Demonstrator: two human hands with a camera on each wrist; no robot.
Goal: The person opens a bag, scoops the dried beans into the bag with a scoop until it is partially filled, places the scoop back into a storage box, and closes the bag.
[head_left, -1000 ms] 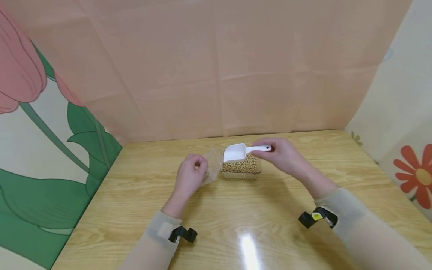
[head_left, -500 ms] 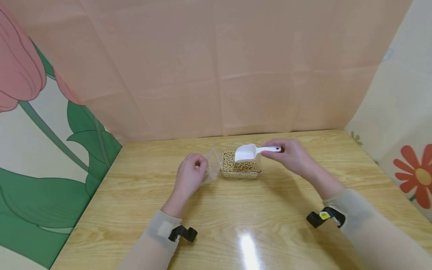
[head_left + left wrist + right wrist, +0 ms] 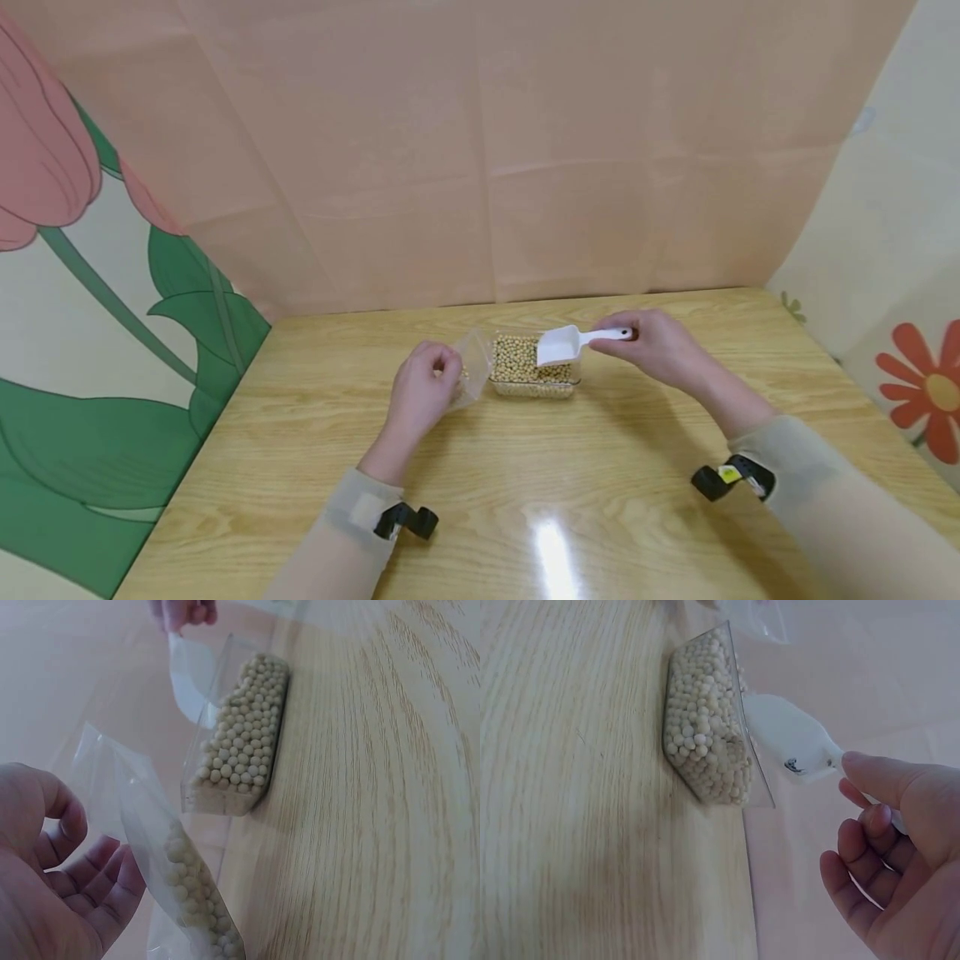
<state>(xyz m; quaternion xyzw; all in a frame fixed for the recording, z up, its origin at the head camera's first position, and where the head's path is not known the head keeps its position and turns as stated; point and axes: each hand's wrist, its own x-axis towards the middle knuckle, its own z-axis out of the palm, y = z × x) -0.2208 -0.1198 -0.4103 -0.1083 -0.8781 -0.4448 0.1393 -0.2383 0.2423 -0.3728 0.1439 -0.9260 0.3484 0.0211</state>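
My right hand pinches the handle of a white scoop. The scoop's bowl hangs over the right part of a clear plastic box filled with soybeans; its front edge dips to the beans in the right wrist view. My left hand pinches the rim of a clear plastic bag, left of the box. In the left wrist view the bag gapes at the top, and soybeans lie in its lower part. Whether the scoop bowl holds beans is hard to tell.
The box stands on a wood-grain table, near its back edge. Behind it hangs a pink cloth. Flower-patterned panels rise at both sides. Each forearm wears a black camera mount.
The scoop in my right hand has moved right, from the box's left part to its right part, and slightly down. My left hand and the bag have stayed in place.
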